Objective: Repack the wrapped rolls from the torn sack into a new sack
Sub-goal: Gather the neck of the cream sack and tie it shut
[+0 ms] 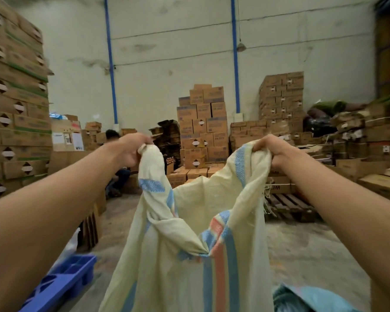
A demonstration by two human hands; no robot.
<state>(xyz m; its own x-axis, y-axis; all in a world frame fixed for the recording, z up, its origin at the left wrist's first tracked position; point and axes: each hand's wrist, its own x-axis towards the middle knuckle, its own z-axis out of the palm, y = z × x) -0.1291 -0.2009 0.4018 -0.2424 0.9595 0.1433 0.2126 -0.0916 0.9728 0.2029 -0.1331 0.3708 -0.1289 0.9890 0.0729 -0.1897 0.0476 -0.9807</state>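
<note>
Cream woven sack [167,255] with blue and orange stripes hangs in the middle of the frame, held up by its mouth from both sides so that the opening sags between the two grips and the body drops out of the bottom edge. Left hand [131,149], left of centre, has its fingers curled round a bunched corner of the rim; right hand [273,152], right of centre, grips the opposite corner in the same way, with cloth gathered in its fist. Both forearms reach in from the lower corners. The near edge of the mouth is pulled down into a tight pucker low in the middle, where the orange stripe runs. Whether anything lies inside the sack cannot be told, as the folds hide its depth. At lower left a blue plastic pallet [61,282] sits on the concrete floor [302,255], and at lower right a piece of pale blue woven cloth [306,298] shows, perhaps another sack. Behind, stacks of cardboard boxes [200,124] stand against the wall in the centre, a taller stack [16,97] fills the left edge, and a wooden pallet [288,203] lies right of the sack. A seated person [115,154] is partly hidden behind the left hand.
</note>
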